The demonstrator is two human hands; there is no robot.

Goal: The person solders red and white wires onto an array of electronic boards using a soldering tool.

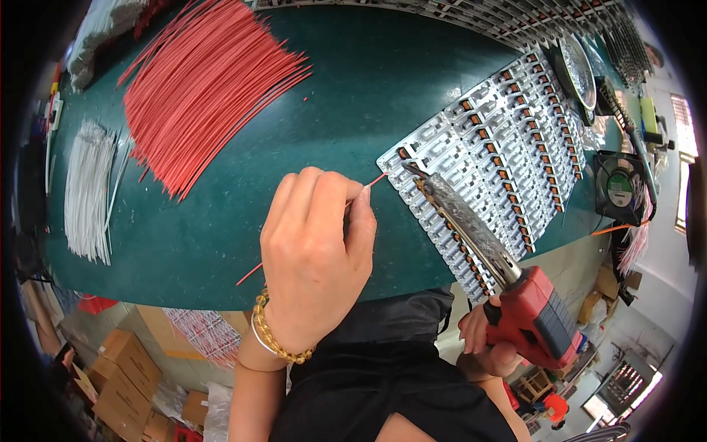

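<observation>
My left hand (pixel 313 250) pinches a thin red wire (pixel 375 180) between thumb and forefinger. One end of the wire points at the near-left corner of a silver metal panel (pixel 434 136) with rows of small parts, some with orange-brown pieces. The other end sticks out past my wrist, over the table. In my right hand (pixel 482 339) is a red and black soldering gun (pixel 541 317), its fingers wrapped round the handle. The gun's tip lies over the panel's left edge, close to the wire end; whether they touch, I cannot tell.
On the green table (pixel 353 74) lie a large fan of red wires (pixel 206 88) and a bundle of white wires (pixel 88 191). A small black fan (pixel 621 188) and a round metal dish (pixel 577 70) stand right of the panel. More panels (pixel 515 18) are at the back. Cardboard boxes (pixel 125 376) sit below left.
</observation>
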